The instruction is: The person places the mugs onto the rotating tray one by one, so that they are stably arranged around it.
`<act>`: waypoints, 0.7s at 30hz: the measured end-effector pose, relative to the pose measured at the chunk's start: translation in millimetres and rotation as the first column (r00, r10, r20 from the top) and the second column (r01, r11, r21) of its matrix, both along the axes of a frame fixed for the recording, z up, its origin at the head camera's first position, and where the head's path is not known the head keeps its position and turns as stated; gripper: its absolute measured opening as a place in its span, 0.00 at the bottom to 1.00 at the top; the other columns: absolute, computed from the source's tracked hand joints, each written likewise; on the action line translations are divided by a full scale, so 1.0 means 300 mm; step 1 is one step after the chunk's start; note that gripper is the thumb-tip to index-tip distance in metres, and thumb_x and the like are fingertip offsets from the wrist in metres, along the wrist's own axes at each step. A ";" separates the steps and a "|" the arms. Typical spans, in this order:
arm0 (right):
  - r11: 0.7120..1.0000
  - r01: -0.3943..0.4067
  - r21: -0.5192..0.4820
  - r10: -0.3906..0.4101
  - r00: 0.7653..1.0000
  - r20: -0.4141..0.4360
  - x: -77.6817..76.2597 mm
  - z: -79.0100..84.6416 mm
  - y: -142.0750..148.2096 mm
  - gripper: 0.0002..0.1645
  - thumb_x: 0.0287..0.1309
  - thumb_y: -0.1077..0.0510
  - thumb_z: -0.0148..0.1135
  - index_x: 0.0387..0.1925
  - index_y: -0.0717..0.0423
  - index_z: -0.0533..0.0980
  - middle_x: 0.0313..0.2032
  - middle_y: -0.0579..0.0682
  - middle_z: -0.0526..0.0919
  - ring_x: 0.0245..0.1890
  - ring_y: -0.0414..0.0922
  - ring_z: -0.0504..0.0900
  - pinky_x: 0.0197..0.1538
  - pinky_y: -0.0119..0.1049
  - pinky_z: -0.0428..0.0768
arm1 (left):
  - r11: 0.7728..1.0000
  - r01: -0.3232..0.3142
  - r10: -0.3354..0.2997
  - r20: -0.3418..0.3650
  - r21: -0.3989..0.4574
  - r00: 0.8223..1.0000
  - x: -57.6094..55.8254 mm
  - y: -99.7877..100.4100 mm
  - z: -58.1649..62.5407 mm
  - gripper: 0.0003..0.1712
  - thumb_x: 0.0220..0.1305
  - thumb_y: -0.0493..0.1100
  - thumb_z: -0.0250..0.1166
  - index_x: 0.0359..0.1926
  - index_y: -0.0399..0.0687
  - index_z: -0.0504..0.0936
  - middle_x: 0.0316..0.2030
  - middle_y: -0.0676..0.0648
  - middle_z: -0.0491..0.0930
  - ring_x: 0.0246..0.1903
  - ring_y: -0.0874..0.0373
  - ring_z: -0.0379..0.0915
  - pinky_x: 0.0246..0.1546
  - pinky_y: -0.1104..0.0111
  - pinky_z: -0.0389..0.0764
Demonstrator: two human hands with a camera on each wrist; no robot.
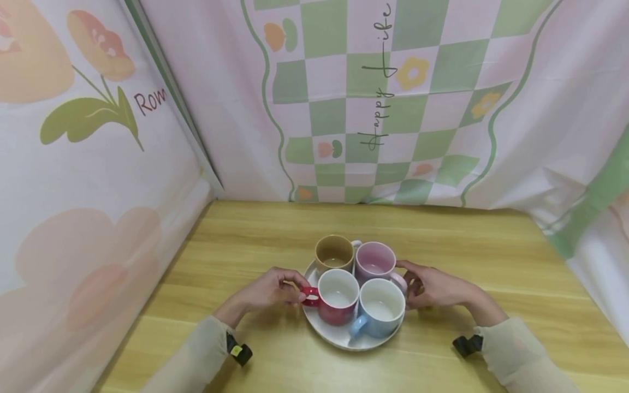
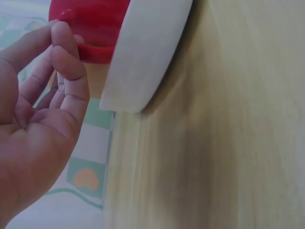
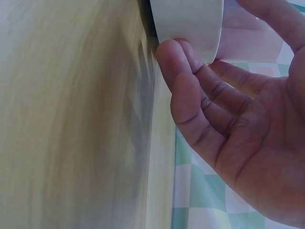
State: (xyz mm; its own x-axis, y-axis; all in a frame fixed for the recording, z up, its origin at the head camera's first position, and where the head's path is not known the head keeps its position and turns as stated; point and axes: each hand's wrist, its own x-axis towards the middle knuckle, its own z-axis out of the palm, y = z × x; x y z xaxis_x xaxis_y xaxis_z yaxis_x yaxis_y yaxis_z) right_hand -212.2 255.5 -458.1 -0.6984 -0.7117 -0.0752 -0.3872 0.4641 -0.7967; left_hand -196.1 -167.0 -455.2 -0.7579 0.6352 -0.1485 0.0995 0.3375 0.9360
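A round white tray (image 1: 339,339) on the table holds a red mug (image 1: 336,312), a light blue mug (image 1: 385,326), a pink mug (image 1: 375,259) and a tan mug (image 1: 334,256). On the left, my left hand (image 1: 277,290) pinches the red mug's handle between thumb and fingers; the left wrist view shows the fingertips at the red handle (image 2: 95,53). My right hand (image 1: 437,286) is at the opposite side, near the pink mug's handle. In the right wrist view, its loosely bent fingers (image 3: 174,64) touch the tray's side wall (image 3: 190,24).
The wooden table (image 1: 245,229) extends around the tray. Behind it hangs a checked green and white cloth (image 1: 363,120), and a flowered cloth (image 1: 108,180) covers the left side. Dark straps with small devices (image 1: 239,350) sit on both wrists.
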 end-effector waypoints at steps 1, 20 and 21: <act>1.000 0.000 0.001 0.000 1.000 -0.002 -0.001 -0.001 0.001 0.54 0.51 0.60 0.73 0.73 0.68 0.53 0.39 0.55 0.81 0.35 0.38 0.83 0.38 0.33 0.86 | 1.000 0.001 -0.001 -0.003 0.001 1.000 -0.004 0.000 -0.003 0.10 0.65 0.39 0.67 0.47 0.49 0.85 0.39 0.44 0.86 0.33 0.55 0.82 0.38 0.67 0.84; 0.998 0.010 0.065 -0.006 0.998 -0.060 -0.009 -0.010 0.000 0.53 0.50 0.57 0.74 0.72 0.65 0.56 0.39 0.52 0.82 0.35 0.36 0.83 0.39 0.32 0.85 | 0.999 0.044 -0.043 -0.058 0.021 0.997 -0.042 -0.013 -0.025 0.12 0.67 0.41 0.67 0.51 0.50 0.85 0.45 0.46 0.86 0.38 0.59 0.82 0.43 0.68 0.84; 0.997 0.011 0.070 -0.007 0.998 -0.069 -0.010 -0.011 0.000 0.53 0.50 0.57 0.74 0.72 0.64 0.57 0.39 0.52 0.82 0.35 0.35 0.83 0.39 0.32 0.85 | 0.999 0.043 -0.042 -0.061 0.020 0.997 -0.043 -0.015 -0.025 0.12 0.67 0.41 0.66 0.51 0.50 0.85 0.46 0.46 0.86 0.39 0.59 0.82 0.44 0.68 0.84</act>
State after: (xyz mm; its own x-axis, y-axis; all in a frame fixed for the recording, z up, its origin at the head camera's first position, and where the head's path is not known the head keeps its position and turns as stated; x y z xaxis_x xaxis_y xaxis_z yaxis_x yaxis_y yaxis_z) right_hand -215.2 255.5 -461.4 -0.7101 -0.7000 -0.0765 -0.4356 0.5220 -0.7333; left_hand -208.9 -171.4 -462.6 -0.7375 0.6694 -0.0892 0.1704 0.3123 0.9346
